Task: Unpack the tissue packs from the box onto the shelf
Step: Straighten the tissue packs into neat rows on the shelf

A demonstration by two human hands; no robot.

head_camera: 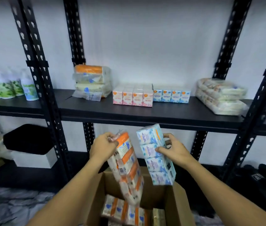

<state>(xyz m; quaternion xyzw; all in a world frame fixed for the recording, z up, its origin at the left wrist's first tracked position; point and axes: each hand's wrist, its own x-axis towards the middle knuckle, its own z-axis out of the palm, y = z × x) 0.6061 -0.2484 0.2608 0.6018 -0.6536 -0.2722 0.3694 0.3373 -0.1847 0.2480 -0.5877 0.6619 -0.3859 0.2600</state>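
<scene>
orange/white pack [127,167] | blue-white floral pack [156,157] | brown box [94,198] | black shelf [145,111]

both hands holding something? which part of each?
Yes. The left hand pinches the orange tissue pack by the plastic wrap at its top end. The right hand grips the blue tissue pack by its upper right side.

The blue tissue pack [156,156] carries vertical print that seems to read "FRAGRANCE FREE MINI TISSUES", though blurred. The orange tissue pack [126,162] bears a barcode label, digits unreadable. Print on the small boxes on the shelf [145,111] is too blurred to read.
</scene>
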